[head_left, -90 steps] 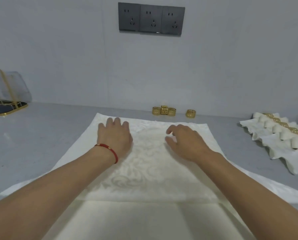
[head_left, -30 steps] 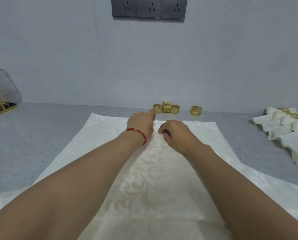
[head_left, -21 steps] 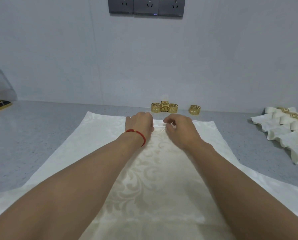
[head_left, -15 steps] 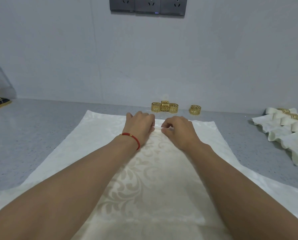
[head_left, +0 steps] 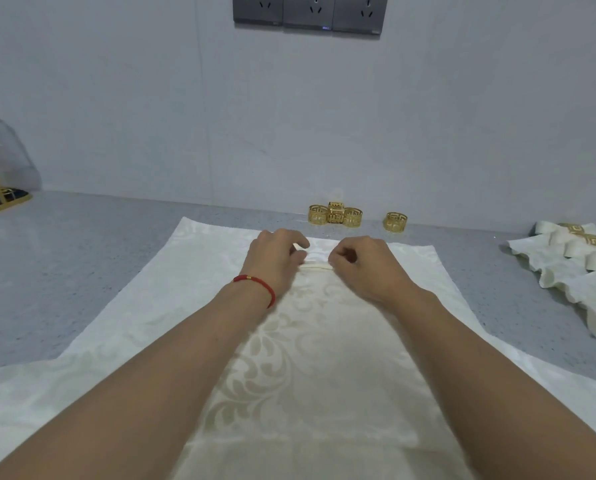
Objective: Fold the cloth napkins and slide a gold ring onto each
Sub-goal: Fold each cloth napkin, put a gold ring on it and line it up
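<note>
A cream damask napkin (head_left: 310, 341) lies spread on the grey counter (head_left: 81, 258) in front of me. My left hand (head_left: 277, 261), with a red cord at the wrist, and my right hand (head_left: 362, 263) sit side by side at its far middle. Both pinch a thin raised pleat of the cloth (head_left: 315, 266) between thumb and curled fingers. Several gold rings (head_left: 336, 214) stand in a cluster by the wall just beyond my hands, and one more gold ring (head_left: 396, 221) stands a little to their right.
Folded napkins with gold rings on them (head_left: 580, 258) lie in a row at the right edge. A clear cover on a gold-trimmed tray (head_left: 2, 188) sits at the far left. Wall sockets (head_left: 310, 12) are above.
My hands moved from flat on the napkin's middle to its far edge, came together, and took up a small pleat, which has been drawn slightly toward me.
</note>
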Tool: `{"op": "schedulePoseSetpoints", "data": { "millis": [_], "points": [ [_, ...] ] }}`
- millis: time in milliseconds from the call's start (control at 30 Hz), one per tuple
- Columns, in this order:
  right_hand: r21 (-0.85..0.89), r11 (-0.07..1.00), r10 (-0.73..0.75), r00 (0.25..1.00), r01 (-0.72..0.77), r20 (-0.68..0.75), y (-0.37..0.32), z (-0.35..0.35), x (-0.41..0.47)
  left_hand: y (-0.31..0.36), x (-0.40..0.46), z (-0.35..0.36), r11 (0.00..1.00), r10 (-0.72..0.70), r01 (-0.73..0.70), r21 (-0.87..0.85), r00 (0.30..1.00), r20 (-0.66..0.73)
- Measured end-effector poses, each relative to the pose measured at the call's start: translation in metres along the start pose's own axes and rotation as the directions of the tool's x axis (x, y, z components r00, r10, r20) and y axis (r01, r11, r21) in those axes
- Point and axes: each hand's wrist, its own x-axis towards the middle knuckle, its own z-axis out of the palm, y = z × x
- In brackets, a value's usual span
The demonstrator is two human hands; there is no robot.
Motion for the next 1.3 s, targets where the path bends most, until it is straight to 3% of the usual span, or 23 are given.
{"op": "schedulePoseSetpoints", "data": {
  "millis": [67, 233, 367, 500, 567, 667, 800, 900, 1100, 1233, 1300],
  "points": [
    [0.029, 1.000, 0.010, 0.999, -0.011, 0.032, 0.003, 0.000, 0.002, -0.002, 0.000, 0.002, 1.000, -0.006, 0.006, 0.002, 1.000, 0.005],
    [-0.121, 0.988, -0.084, 0.992, 0.095, 0.092, 0.003, -0.004, 0.005, -0.005, 0.001, 0.000, 0.970, 0.118, -0.138, 0.198, 0.987, 0.109],
    [-0.236, 0.945, -0.207, 0.973, 0.227, 0.104, -0.002, -0.009, -0.001, 0.004, -0.005, -0.005, 0.856, 0.227, -0.244, 0.456, 0.969, 0.093],
    [-0.283, 0.931, -0.167, 0.959, 0.229, 0.228, -0.011, -0.020, 0.000, 0.013, -0.010, -0.013, 0.738, 0.308, -0.338, 0.584, 0.939, 0.155],
    [-0.298, 0.932, -0.107, 0.940, 0.209, 0.324, -0.015, -0.026, 0.002, 0.022, -0.010, -0.018, 0.729, 0.258, -0.360, 0.582, 0.932, 0.253],
    [-0.255, 0.957, -0.043, 0.939, 0.137, 0.342, -0.016, -0.030, 0.002, 0.022, -0.003, -0.023, 0.826, 0.107, -0.284, 0.487, 0.927, 0.359],
    [-0.112, 0.993, -0.013, 0.976, 0.038, 0.216, -0.009, -0.025, 0.004, 0.006, -0.002, -0.021, 0.938, 0.082, -0.167, 0.304, 0.958, 0.274],
    [-0.115, 0.993, 0.023, 0.971, 0.005, 0.239, -0.003, -0.025, 0.003, 0.004, -0.003, -0.019, 0.956, 0.055, -0.132, 0.261, 0.957, 0.283],
    [-0.237, 0.970, 0.011, 0.954, 0.063, 0.298, -0.012, -0.036, -0.001, 0.017, -0.015, -0.023, 0.899, 0.151, -0.210, 0.385, 0.973, 0.177],
    [-0.369, 0.916, -0.022, 0.938, 0.158, 0.347, -0.018, -0.038, -0.008, 0.029, -0.018, -0.032, 0.755, 0.245, -0.420, 0.505, 0.893, 0.377],
    [-0.431, 0.877, -0.038, 0.924, 0.214, 0.381, -0.022, -0.040, -0.017, 0.029, -0.017, -0.036, 0.749, 0.204, -0.440, 0.496, 0.864, 0.460]
  ]
}}
